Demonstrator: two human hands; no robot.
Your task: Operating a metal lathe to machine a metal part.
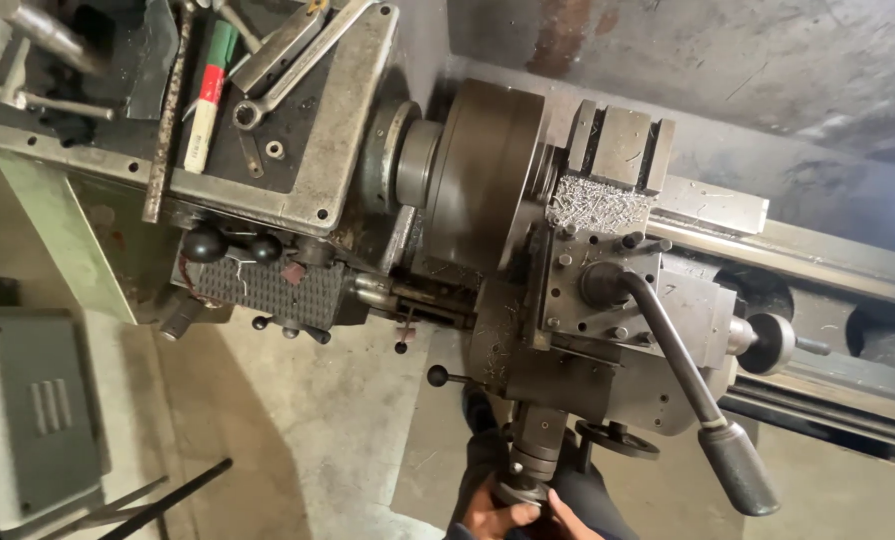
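Headstock tray [348,150], far left: an open-ended spanner [268,100], a red, white and green stick-shaped item [206,95] and flat metal bars are seen lying loose on it. Below it, two black ball-ended levers [233,245] project from the gearbox face.

Centre: the lathe chuck [478,180] is seen side-on; whether it is turning cannot be told. Just right of it, a heap of bright metal chips [598,205] lies against the tool post [608,270], with a stepped jaw block [618,145] beyond.

Near centre, bottom edge: the cross-slide handwheel [533,465] is gripped from below. Left hand [493,518] is curled around its lower rim, fingers clenched on it. Right hand [578,520] is only partly in frame; fingertips touch the same wheel, but whether they are closed on it cannot be told.

Right: the long tool-post clamping lever [698,400] hangs out toward the near side, its dark grip just beside the hands. A small handwheel [773,342] sits further right, over the bed ways [828,260].

Judgement: the feed is best turned slowly and evenly, both hands kept low on the wheel. Sleeves are to be kept away from the chuck, and the clamping lever should not be knocked. Chips are better left untouched by bare fingers.
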